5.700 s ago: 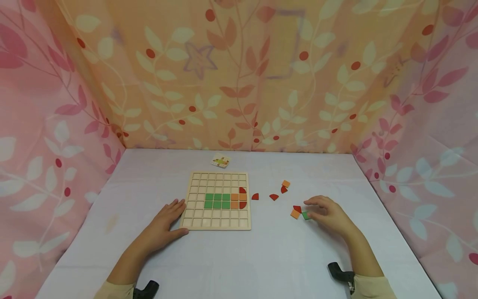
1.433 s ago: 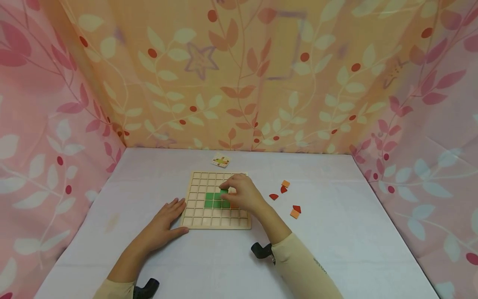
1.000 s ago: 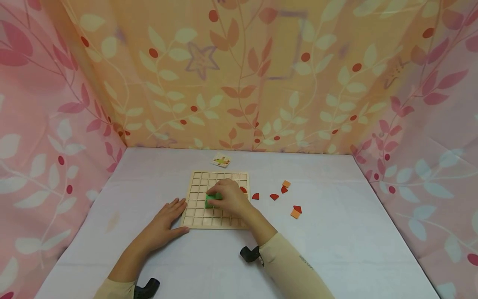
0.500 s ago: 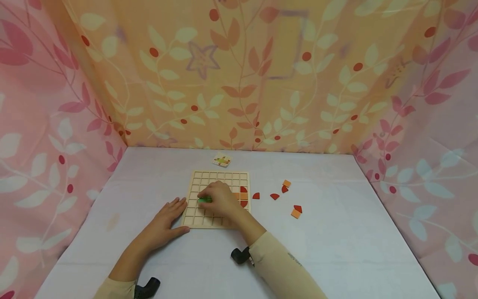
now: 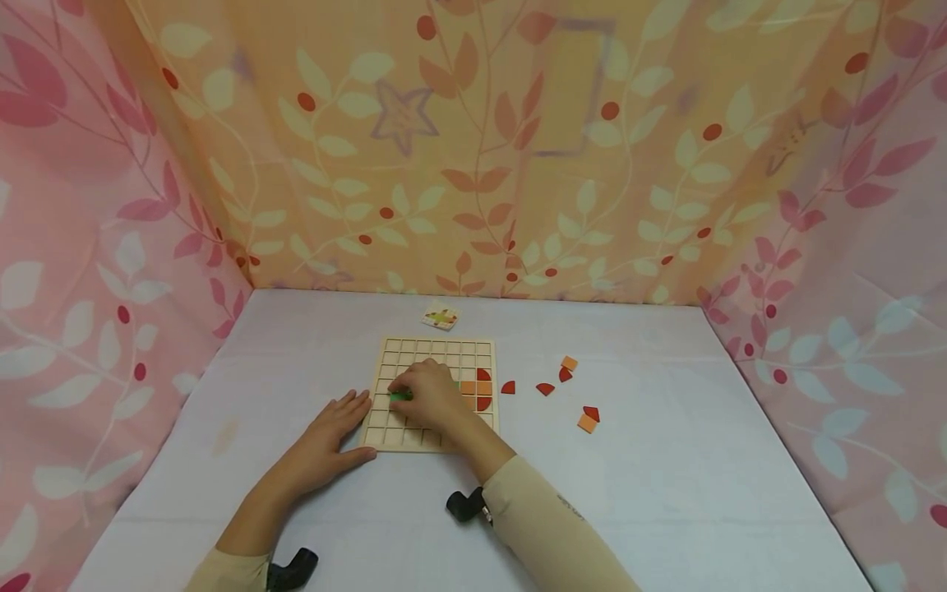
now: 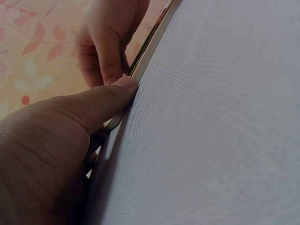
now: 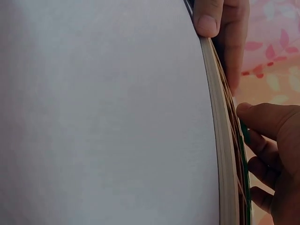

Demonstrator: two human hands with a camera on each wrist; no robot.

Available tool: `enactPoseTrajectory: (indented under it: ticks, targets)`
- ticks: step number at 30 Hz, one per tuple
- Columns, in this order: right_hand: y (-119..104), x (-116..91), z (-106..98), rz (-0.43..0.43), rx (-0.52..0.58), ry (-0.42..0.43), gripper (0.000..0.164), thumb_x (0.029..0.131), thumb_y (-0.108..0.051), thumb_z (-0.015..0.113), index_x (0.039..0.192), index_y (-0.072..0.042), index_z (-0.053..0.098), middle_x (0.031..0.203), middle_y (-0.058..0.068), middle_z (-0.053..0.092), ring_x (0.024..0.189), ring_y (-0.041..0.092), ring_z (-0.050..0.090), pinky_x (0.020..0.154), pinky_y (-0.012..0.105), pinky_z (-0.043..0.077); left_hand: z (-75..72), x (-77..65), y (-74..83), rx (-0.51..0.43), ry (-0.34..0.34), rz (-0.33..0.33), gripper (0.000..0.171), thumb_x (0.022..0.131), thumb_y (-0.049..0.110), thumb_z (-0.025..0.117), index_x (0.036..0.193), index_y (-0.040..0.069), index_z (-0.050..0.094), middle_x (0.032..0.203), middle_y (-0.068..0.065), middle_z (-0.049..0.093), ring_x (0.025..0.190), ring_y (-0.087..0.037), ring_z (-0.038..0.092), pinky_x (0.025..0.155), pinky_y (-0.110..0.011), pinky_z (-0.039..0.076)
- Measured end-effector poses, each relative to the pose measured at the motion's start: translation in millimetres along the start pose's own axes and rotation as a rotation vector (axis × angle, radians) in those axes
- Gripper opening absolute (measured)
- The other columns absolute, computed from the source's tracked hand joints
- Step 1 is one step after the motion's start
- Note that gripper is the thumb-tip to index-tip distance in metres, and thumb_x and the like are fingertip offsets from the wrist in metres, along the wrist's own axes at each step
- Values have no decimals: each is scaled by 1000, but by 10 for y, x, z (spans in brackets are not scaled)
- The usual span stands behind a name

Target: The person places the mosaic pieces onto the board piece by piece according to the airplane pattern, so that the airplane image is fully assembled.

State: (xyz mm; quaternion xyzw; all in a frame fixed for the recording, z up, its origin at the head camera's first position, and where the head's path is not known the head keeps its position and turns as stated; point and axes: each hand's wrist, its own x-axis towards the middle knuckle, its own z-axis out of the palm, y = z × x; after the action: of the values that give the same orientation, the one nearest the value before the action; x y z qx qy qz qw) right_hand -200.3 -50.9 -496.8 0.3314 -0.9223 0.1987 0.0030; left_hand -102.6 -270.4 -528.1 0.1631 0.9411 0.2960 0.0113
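Note:
In the head view a wooden grid board (image 5: 422, 441) lies on the white table. My right hand (image 5: 432, 395) is over its left half, pinching a small green square tile (image 5: 400, 395) between thumb and fingers. The green tiles to the right are mostly covered by this hand. Further right on the board are orange square tiles (image 5: 476, 388) and red quarter-round tiles (image 5: 483, 375). My left hand (image 5: 325, 436) rests at the board's left edge with extended fingers. The left wrist view shows its thumb (image 6: 119, 89) against the board's side.
Right of the board lie loose red quarter-round tiles (image 5: 545, 389) and orange square tiles (image 5: 588, 423). A small picture card (image 5: 441, 316) lies behind the board. Patterned cloth (image 5: 473, 164) encloses the table at the back and sides.
From beside the loose tiles, my right hand has brought a green tile leftward across the board to its left half. The left hand has stayed at the board's edge.

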Motion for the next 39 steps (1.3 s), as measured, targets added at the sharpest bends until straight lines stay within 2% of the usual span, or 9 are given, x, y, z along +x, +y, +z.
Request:
enactPoseTrajectory:
  ticks: [5, 15, 21, 26, 31, 39]
  targets:
    - [7, 12, 15, 0, -6, -4, 22, 91, -38, 76, 111, -30, 80, 111, -12, 72, 101, 11, 55, 86, 32, 44, -2, -1, -7, 2, 6, 2, 90, 88, 49, 77, 157, 5, 40, 167, -10, 33, 156, -37, 21, 126, -58, 16]
    - [38, 28, 52, -9, -18, -10, 21, 89, -41, 79, 108, -32, 80, 107, -14, 71, 105, 11, 56, 94, 37, 46, 11, -2, -16, -14, 1, -15, 90, 88, 47, 78, 158, 6, 39, 167, -8, 32, 157, -36, 20, 127, -57, 14]
    - [38, 22, 35, -12, -16, -18, 21, 89, -41, 79, 107, -31, 80, 106, -13, 71, 105, 11, 56, 95, 37, 46, 29, -5, -24, -2, 23, 6, 89, 88, 47, 79, 156, 4, 41, 166, -11, 34, 155, -39, 22, 126, -58, 15]
    - [48, 25, 31, -10, -34, -28, 22, 88, -42, 80, 107, -31, 80, 105, -14, 70, 105, 11, 56, 93, 35, 46, 28, 10, -25, -1, 2, -14, 90, 88, 48, 79, 157, 6, 40, 167, -8, 32, 157, -36, 21, 128, -55, 14]
    - [31, 2, -8, -26, -61, -32, 22, 89, -41, 78, 109, -31, 80, 106, -14, 70, 103, 10, 56, 91, 34, 46, 23, 19, -29, 1, -11, -24, 90, 88, 48, 79, 158, 7, 39, 167, -7, 31, 157, -34, 20, 128, -54, 13]
    - [-22, -68, -179, -72, -90, 6, 26, 90, -34, 76, 116, -29, 78, 112, -12, 72, 108, 12, 58, 94, 35, 47, 25, 8, -28, 4, 13, 6, 89, 88, 48, 78, 157, 5, 40, 166, -10, 33, 156, -37, 22, 127, -57, 15]
